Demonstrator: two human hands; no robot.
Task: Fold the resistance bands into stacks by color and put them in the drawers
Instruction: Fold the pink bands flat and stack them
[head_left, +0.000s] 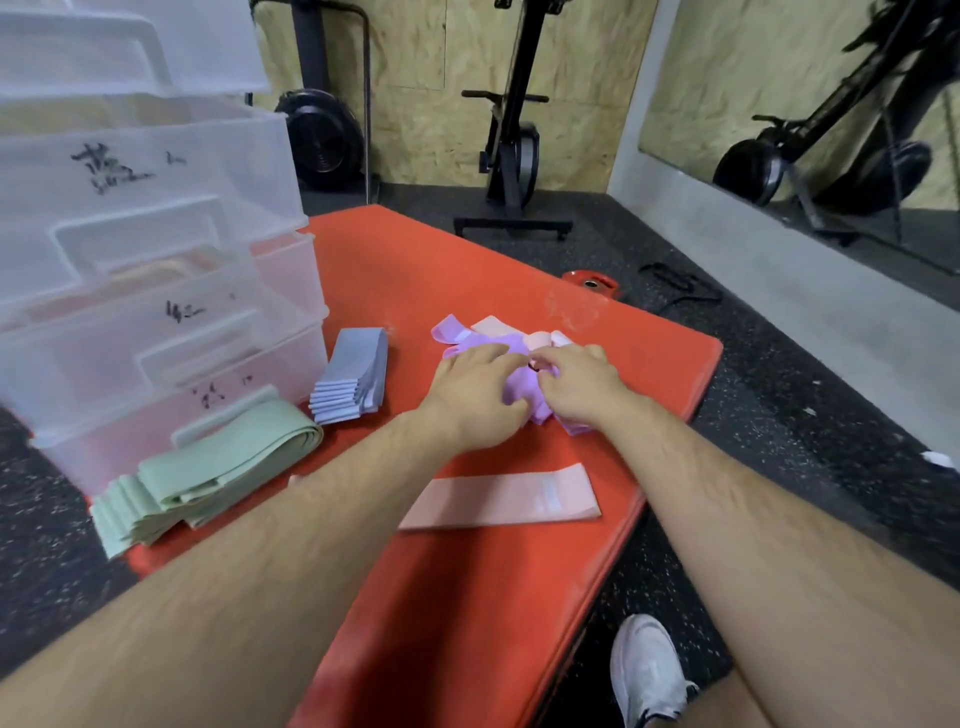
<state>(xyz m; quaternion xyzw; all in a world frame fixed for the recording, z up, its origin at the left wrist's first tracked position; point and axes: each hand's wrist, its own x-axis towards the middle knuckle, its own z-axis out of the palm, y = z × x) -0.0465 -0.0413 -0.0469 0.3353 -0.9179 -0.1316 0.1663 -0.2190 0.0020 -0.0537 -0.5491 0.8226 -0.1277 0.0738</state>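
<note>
Pink band (501, 500) was seen flat on the red mat (467, 597), nearest. Beyond it, left hand (475, 397) and right hand (579, 387) were pinched on tangled purple bands (522, 387). Soft, light, limp fabric was judged; loop ends are best gripped.

Red mat (467, 597) on speckled floor (779, 415); exercise bike (511, 156); white shoe (647, 670).

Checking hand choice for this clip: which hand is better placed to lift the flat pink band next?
Probably the right hand. The pink band lies flat just below it, its free end on that side, while the left forearm covers the band's other end. Both hands are now in the purple bands.
</note>
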